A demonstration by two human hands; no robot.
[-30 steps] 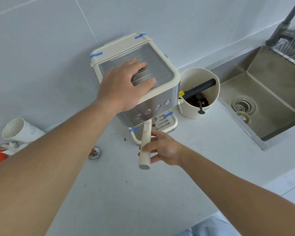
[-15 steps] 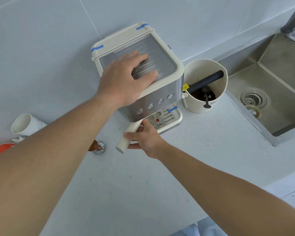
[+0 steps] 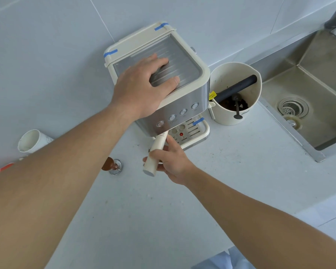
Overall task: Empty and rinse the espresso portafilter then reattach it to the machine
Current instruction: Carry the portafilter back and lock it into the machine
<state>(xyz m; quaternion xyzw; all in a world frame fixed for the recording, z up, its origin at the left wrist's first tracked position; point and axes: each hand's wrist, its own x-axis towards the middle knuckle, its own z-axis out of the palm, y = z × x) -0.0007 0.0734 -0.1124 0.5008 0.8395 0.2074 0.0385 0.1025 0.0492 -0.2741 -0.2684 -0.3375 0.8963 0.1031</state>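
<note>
A cream and steel espresso machine stands on the white counter against the wall. My left hand lies flat on its ribbed top, fingers spread, pressing down. The portafilter's cream handle sticks out from under the machine's front, pointing toward me and slightly left; its head is hidden under the machine. My right hand is closed around that handle from the right. A steel sink with a round drain sits to the right.
A cream knock box with a black bar and coffee grounds stands right of the machine. A tamper with a brown knob lies on the counter at left. A white cup lies by the wall. Loose grounds dot the counter.
The handle swung from pointing straight at me out to the left, and has now come partway back toward the middle. My left hand stayed on the machine's top.
</note>
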